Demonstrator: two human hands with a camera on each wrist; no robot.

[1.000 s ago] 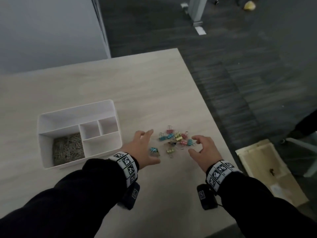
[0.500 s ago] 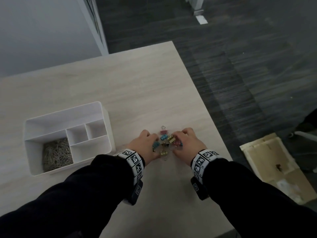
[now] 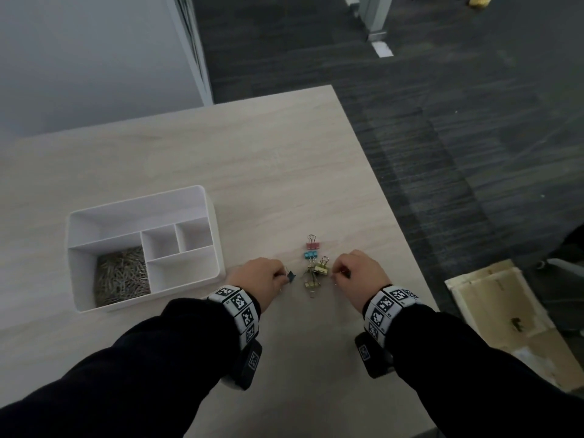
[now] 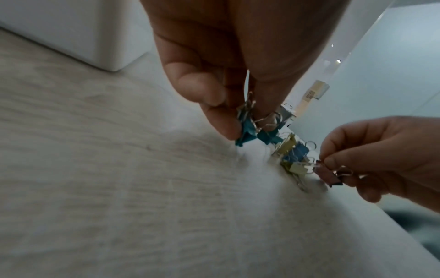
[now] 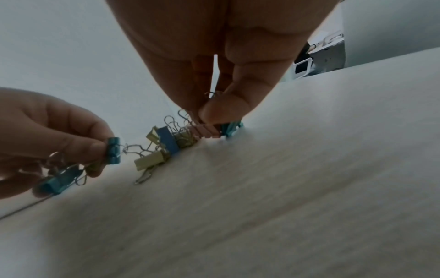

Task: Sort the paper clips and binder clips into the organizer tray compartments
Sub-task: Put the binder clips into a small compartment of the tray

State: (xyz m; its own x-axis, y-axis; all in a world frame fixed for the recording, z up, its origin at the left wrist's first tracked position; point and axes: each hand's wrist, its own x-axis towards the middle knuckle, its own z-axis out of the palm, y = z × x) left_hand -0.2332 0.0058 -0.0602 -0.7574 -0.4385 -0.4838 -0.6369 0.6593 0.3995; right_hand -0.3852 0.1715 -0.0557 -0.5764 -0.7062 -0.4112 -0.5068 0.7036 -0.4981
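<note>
A white organizer tray (image 3: pixel 202 197) sits on the table at the left; its front-left compartment holds a heap of paper clips (image 3: pixel 121 275). Coloured binder clips (image 3: pixel 313 267) lie in a small cluster to its right. My left hand (image 3: pixel 265 279) pinches teal binder clips (image 4: pixel 247 131) just left of the cluster. My right hand (image 3: pixel 354 273) pinches a pink binder clip (image 5: pixel 203 130) at the cluster's right side, with a teal one (image 5: pixel 232 128) behind it. Yellow and blue clips (image 5: pixel 164 144) lie between the hands. A red clip (image 3: pixel 313 245) lies at the far end.
The table's right edge (image 3: pixel 407 235) runs close beside my right hand, with dark carpet beyond. An open cardboard box (image 3: pixel 499 314) stands on the floor at the right. The tray's other compartments (image 3: pixel 177 238) hold nothing that I can see.
Both hands closed in on the cluster from open, spread positions, pinched clips, and have now drawn slightly apart, leaving fewer clips between them.
</note>
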